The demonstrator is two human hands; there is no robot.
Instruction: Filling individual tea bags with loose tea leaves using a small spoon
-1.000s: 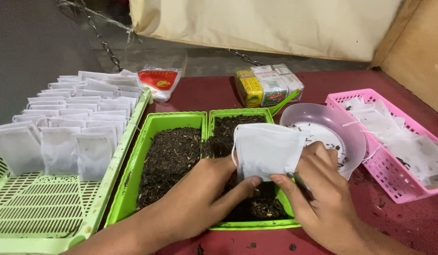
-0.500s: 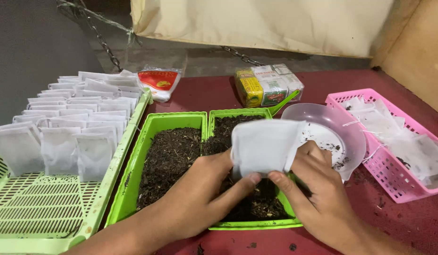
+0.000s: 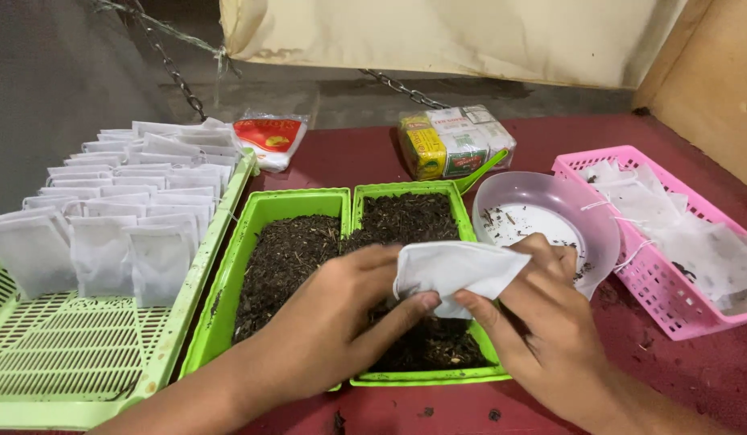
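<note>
A small white cloth pouch point(image 3: 454, 270) is held over a green two-compartment tray point(image 3: 264, 209) filled with dark loose soil or tea. My left hand point(image 3: 341, 318) pinches the pouch's lower left edge. My right hand point(image 3: 542, 322) grips its right side and bottom, fingers curled. The pouch lies tilted, nearly flat, above the right compartment point(image 3: 405, 213).
A light green slatted tray point(image 3: 75, 354) at left holds several rows of filled white pouches point(image 3: 124, 209). A clear plastic bowl point(image 3: 599, 217) sits right of the soil tray, then a pink basket point(image 3: 679, 314) of empty pouches. A red packet point(image 3: 269, 137) and a wrapped box point(image 3: 458, 141) lie behind.
The pouch has tipped from upright to nearly flat and dropped lower over the right compartment. Both hands shifted with it, keeping their grip.
</note>
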